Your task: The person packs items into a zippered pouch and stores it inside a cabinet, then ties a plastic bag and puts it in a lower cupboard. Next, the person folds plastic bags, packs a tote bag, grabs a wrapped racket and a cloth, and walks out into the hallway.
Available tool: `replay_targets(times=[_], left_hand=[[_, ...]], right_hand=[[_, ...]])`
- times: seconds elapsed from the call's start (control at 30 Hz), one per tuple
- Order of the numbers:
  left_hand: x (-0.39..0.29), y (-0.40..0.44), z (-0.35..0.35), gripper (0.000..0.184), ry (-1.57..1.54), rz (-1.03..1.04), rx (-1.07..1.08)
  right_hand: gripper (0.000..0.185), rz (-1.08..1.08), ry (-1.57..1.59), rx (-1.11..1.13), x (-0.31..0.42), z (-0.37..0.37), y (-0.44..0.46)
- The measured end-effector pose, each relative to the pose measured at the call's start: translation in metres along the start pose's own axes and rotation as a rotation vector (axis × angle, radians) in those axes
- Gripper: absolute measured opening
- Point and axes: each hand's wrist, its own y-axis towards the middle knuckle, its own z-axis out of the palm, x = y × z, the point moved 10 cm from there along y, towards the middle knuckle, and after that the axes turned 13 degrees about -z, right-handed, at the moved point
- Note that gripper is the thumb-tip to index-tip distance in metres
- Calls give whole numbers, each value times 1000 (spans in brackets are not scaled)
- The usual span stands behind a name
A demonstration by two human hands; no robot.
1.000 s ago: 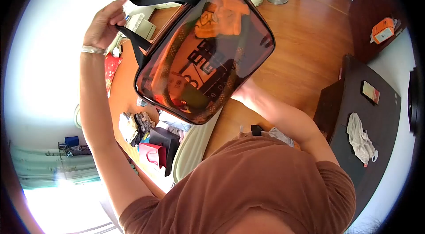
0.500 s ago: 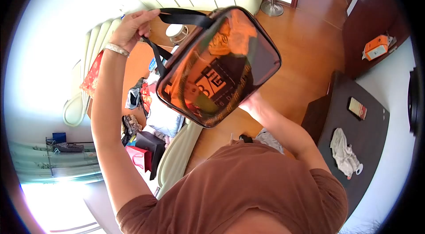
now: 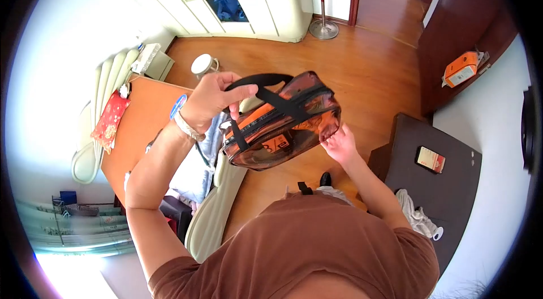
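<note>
A see-through reddish-brown bag (image 3: 277, 135) with black edging hangs in front of my body, its zipped top turned up toward the camera. Its black handle straps pass through my left hand (image 3: 223, 98), whose fingers are closed round them; a bracelet circles that wrist. Orange items and dark printing show through the bag's wall. At the bag's right end, my right hand (image 3: 340, 144) has its fingers apart, with the fingertips against or very near the corner.
On the left stand a bed (image 3: 141, 112) with a red pillow (image 3: 111, 119) and pale bedding. A white stool (image 3: 203, 65), cabinet (image 3: 283, 10) and metal stand (image 3: 323, 29) lie beyond. A dark table (image 3: 452, 169) at right bears a phone (image 3: 430, 160) and cloth (image 3: 416, 214).
The bag has moved lower and tipped from showing its broad printed face to showing its zipped top. Both hands moved down with it, and my right hand came out from behind the bag.
</note>
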Motion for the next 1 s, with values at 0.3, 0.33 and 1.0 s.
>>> replay_targets(times=[0.3,0.33,1.0], left_hand=[[3,86,32,24,-81,-83,120],[2,94,34,24,-123,-78,153],[-38,362,-23,48,-827,-114,508]], right_hand=[[50,67,-534,-10,37,-49,5],[50,86,-549,-7,31,-40,2],[114,-314,-1532,529,4,172,234]])
